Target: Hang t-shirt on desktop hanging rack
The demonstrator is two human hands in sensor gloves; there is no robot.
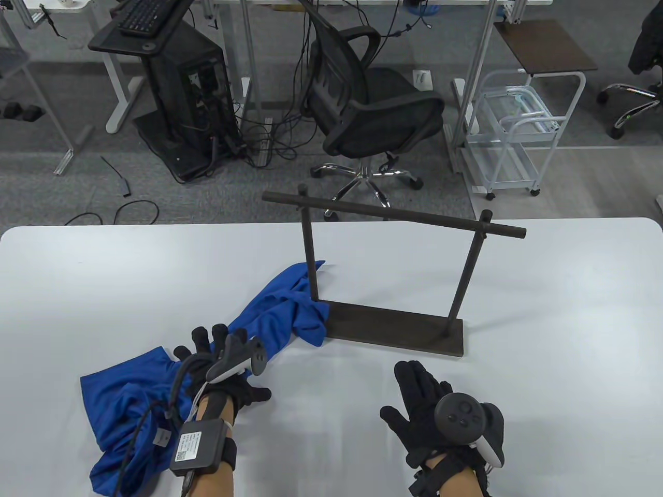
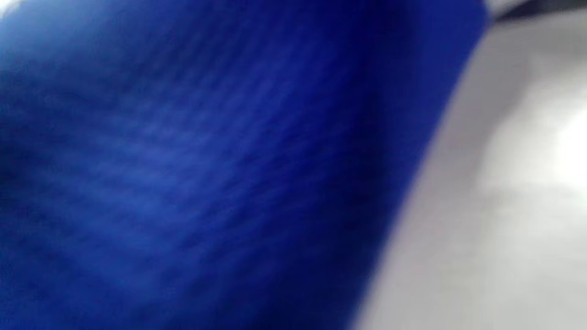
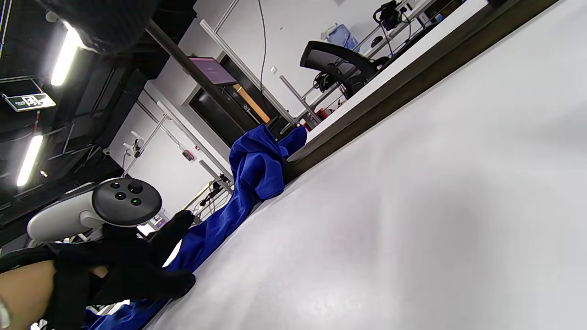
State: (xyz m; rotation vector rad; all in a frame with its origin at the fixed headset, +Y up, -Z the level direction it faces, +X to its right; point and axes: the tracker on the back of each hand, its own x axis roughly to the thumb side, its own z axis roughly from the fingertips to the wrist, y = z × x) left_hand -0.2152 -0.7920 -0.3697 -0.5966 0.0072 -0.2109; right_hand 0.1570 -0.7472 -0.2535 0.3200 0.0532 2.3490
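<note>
White table (image 1: 155, 269), task barely started: blue t-shirt (image 1: 129, 393) lies crumpled left of the rack (image 1: 393, 222), nothing on the bar; my left hand (image 1: 217, 367) rests spread on it, right hand (image 1: 430, 404) open, empty.

1. A white counter (image 1: 518, 290) fills the lower half of the table view.
2. Behind it, grey carpet floor (image 1: 52, 191) runs across the upper half.
3. A black mesh office chair (image 1: 373, 103) on a chrome star base stands at upper centre.
4. At upper left, a black computer tower (image 1: 191, 93) sits under a desk, with loose cables (image 1: 269, 134) trailing beside it.
5. A white wire trolley (image 1: 518, 129) stands at upper right.
6. In the right wrist view, ceiling strip lights (image 3: 64, 55) glow at upper left.
</note>
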